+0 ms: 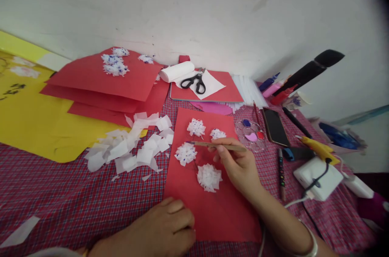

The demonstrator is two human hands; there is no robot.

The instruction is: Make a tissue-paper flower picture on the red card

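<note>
In my right hand (pixel 235 164) is a thin paintbrush (pixel 226 146) with a wooden handle, pinched between thumb and fingers. Its dark tip reaches the upper right edge of a white crumpled-paper flower (pixel 186 153) with blue specks; whether it touches is hard to tell. Two more blue-specked flowers (pixel 196 127) sit higher on the red sheet (pixel 225 212), one partly behind my fingers. Below the brush is a plain white flower (pixel 209 177) showing no blue. My left hand (pixel 161 226) rests curled at the sheet's lower left edge, its fingertips hidden.
White paper scraps (pixel 133 147) lie left of the sheet. Behind are folded red sheets (pixel 103 83) bearing flowers, scissors (pixel 196 83) and a paper roll (pixel 176 71). On the right are a paint palette (pixel 251 129), phone (pixel 276 126), marker (pixel 281 174), glue gun (pixel 319 149) and white charger (pixel 317 178).
</note>
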